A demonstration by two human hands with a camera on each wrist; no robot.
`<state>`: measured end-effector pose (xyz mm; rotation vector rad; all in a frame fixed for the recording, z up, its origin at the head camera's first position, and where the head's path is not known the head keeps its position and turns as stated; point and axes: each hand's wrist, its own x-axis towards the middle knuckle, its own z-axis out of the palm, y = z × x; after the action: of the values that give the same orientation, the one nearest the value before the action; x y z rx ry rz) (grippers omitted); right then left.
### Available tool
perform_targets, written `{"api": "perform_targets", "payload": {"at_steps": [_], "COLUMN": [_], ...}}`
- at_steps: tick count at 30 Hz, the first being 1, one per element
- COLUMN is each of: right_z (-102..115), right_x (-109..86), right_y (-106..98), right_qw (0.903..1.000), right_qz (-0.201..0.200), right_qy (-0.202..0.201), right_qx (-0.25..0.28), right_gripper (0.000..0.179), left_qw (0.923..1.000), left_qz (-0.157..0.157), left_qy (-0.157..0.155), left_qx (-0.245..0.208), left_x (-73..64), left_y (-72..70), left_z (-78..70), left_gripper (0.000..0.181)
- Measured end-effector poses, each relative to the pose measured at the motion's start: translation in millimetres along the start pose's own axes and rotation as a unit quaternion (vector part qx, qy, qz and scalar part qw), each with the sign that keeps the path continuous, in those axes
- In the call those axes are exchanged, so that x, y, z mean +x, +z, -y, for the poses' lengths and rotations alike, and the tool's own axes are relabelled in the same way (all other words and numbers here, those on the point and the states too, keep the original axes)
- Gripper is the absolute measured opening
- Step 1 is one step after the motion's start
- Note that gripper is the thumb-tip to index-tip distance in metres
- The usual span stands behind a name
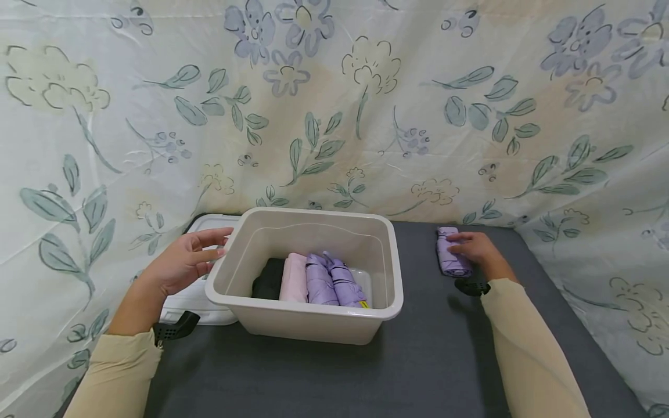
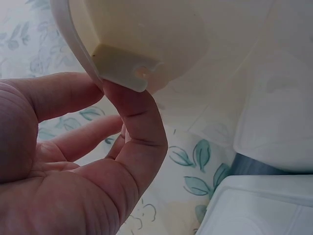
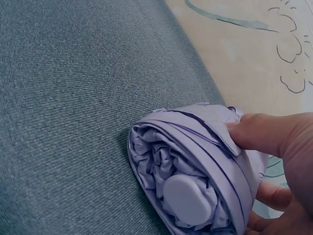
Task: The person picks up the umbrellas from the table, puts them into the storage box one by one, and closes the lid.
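Note:
On the right of the table, a rolled lilac folding umbrella [image 1: 449,255] lies on the dark cloth. My right hand [image 1: 482,249] holds it, thumb and fingers on opposite sides of the roll in the right wrist view, where its pale rounded end [image 3: 187,199] shows. A beige plastic bin [image 1: 313,326] stands in the middle. My left hand [image 1: 183,261] pinches its left rim [image 2: 80,51] between thumb and finger. Inside the bin, a black bundle [image 1: 268,278], a pink bundle [image 1: 294,278] and two lilac umbrellas [image 1: 320,284] sit side by side toward the front.
A white lid [image 1: 204,310] lies on the table behind and left of the bin, partly hidden by it. Dark grey cloth [image 1: 428,348] covers the table. Floral fabric [image 1: 313,116] hangs close behind and along both sides.

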<state>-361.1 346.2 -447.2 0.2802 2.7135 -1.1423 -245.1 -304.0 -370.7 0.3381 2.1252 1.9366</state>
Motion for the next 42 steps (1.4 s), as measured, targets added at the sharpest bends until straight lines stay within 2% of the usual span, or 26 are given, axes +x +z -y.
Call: {"api": "perform_targets", "payload": {"at_steps": [6, 14, 31, 42], "right_z": [3.2, 6.7, 14.1, 8.8], "right_x": [3.6, 2.8, 0.4, 3.0], "right_y": [3.0, 1.5, 3.8, 6.2], "right_qw": [0.9998, 0.9994, 0.9993, 0.9992], "right_qz": [-0.010, -0.003, -0.010, -0.017], "right_qy": [0.012, 0.028, 0.023, 0.027], "right_qx": [-0.012, -0.021, -0.028, -0.022], "right_gripper": [0.047, 0.048, 0.046, 0.045], "left_qw": [1.0000, 1.0000, 1.0000, 0.9997], "left_qz": [0.001, 0.006, 0.007, 0.013], "left_qy": [0.001, 0.007, 0.006, 0.010], "left_qx": [0.006, 0.000, 0.002, -0.020], "left_x": [-0.2, -0.3, 0.1, -3.0], "left_y": [1.1, 1.2, 0.4, 2.6], "left_z": [-1.9, -3.0, -2.2, 0.4], "left_gripper": [0.053, 0.049, 0.048, 0.045]}}
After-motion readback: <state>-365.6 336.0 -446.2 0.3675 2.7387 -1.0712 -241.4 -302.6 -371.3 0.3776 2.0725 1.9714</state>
